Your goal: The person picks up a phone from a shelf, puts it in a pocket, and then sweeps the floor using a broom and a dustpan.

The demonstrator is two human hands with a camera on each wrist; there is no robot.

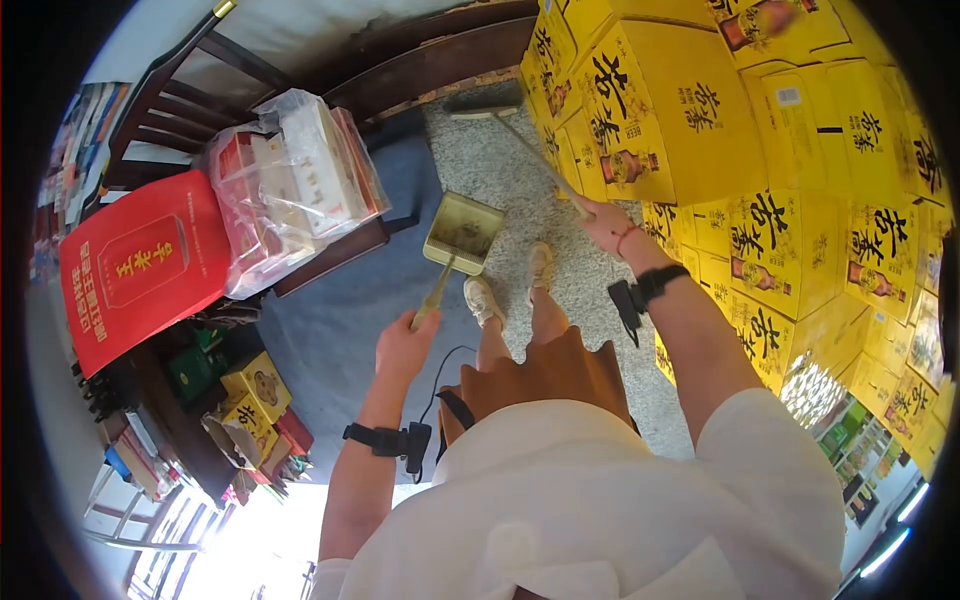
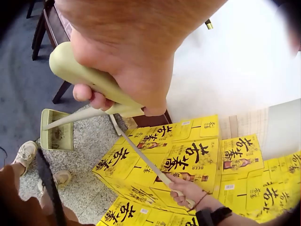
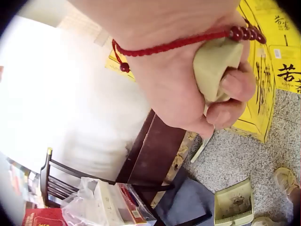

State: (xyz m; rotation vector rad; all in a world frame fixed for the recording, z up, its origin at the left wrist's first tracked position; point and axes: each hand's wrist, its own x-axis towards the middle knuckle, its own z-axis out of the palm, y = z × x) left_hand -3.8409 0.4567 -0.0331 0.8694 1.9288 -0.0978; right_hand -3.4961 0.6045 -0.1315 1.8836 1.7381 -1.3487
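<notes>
A pale green long-handled dustpan [image 1: 466,228] rests on the floor in front of the shoes, with dark debris in its pan. The left hand [image 1: 404,345] grips the dustpan handle [image 2: 89,77], fingers curled round it. Out to the right, the right hand [image 1: 606,226] holds the broom's pole [image 1: 540,163] near its end; in the right wrist view its fingers wrap the pale green grip [image 3: 214,68]. The broom head [image 1: 484,106] lies on the speckled floor beyond the pan, near the yellow boxes, apart from the dustpan.
Stacked yellow cartons [image 1: 680,110] line the right side. On the left are a dark wooden chair [image 1: 185,95], a red bag [image 1: 150,265], plastic-wrapped boxes [image 1: 300,180] and small yellow boxes [image 1: 258,388]. A blue-grey mat [image 1: 340,330] covers the floor left of the shoes [image 1: 484,300].
</notes>
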